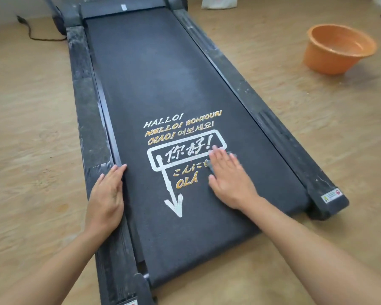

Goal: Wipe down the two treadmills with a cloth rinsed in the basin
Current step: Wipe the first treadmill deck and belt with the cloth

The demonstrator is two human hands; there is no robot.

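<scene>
While my right hand (228, 179) presses the cloth (233, 155) flat, fingers straight, the treadmill belt (163, 73) stretches lengthwise ahead; my left hand (108, 194) lies flat on the side rail (84, 106).

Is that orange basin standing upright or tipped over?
Upright: the orange basin sits on its base on the wooden floor, open mouth facing up.
</scene>
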